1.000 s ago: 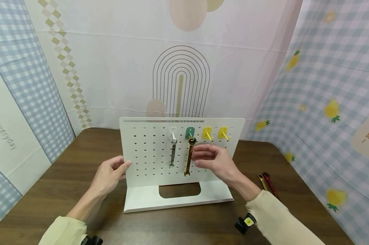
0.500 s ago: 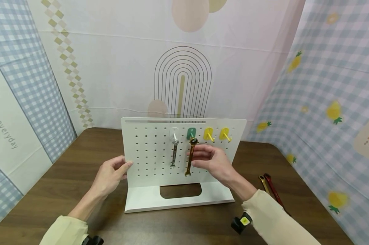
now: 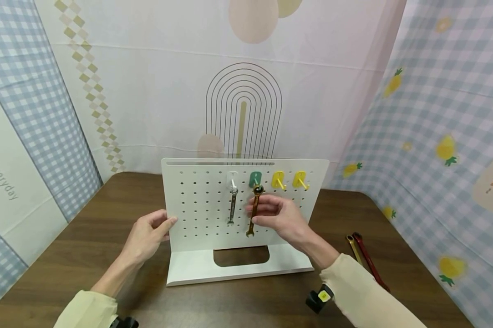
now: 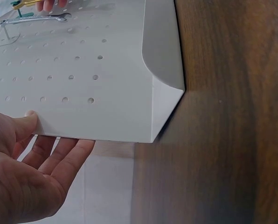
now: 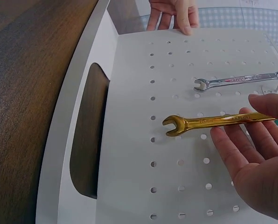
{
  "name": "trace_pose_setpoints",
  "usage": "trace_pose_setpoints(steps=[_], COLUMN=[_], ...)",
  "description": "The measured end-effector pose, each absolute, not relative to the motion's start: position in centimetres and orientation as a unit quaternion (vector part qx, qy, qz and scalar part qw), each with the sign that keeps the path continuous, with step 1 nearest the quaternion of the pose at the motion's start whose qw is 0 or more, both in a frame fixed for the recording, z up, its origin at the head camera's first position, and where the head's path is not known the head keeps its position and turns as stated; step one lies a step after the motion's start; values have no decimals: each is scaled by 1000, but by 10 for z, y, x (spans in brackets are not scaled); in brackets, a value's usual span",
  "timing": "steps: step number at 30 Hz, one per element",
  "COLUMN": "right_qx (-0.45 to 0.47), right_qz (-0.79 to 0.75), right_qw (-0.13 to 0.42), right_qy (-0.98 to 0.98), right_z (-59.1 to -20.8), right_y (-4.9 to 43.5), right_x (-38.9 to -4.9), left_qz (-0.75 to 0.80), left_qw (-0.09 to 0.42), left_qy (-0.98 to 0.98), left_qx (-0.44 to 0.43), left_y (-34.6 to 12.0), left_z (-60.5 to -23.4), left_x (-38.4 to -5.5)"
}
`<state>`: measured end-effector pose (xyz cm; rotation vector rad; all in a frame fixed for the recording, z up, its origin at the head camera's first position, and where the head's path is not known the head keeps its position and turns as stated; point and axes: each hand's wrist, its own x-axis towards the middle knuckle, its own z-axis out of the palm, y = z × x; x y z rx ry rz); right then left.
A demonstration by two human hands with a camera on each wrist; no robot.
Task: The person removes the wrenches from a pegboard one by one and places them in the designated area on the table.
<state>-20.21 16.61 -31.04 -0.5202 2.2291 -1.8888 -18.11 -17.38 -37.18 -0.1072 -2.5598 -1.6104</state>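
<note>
A white pegboard (image 3: 205, 205) stands upright on its base. My left hand (image 3: 145, 234) grips its left edge, thumb on the front and fingers behind, as the left wrist view also shows. A gold combination wrench (image 5: 204, 122) hangs by its ring end from a green hook (image 3: 255, 178). Around its shank is my right hand (image 3: 285, 218), fingers reaching behind and thumb in front, with a loose gap between thumb and fingers. Left of it, a silver combination wrench (image 3: 232, 207) hangs on a white hook (image 3: 231, 177).
Two yellow hooks (image 3: 278, 179) without tools sit at the board's upper right. On the brown table (image 3: 123, 196), right of the board, lie a second gold wrench (image 3: 354, 248) and a red wrench (image 3: 369, 259). Patterned cloth (image 3: 160, 100) encloses the back and sides.
My right hand has moved slightly left, from beside the hanging gold wrench to around its shank, fingers now behind it. The left hand keeps its grip on the board.
</note>
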Motion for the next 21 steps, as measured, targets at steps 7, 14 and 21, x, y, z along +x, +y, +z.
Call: trace_pose_setpoints(steps=[7,14,21], right_qx=[-181,-181,-175], right_qz=[-631,-629,-637], right_qw=[82,81,91], right_qy=[750,752,745], right_z=[-311,-312,-310], right_y=[164,164,165], right_x=[-201,-198,-195], left_qz=[-532,-532,-532], left_qw=[57,56,59], left_qy=[-845,-844,-844], left_qx=[-32,-33,-35], left_y=[-173,-174,-174], left_z=[-372,-373,-372], left_x=[-181,-180,-180])
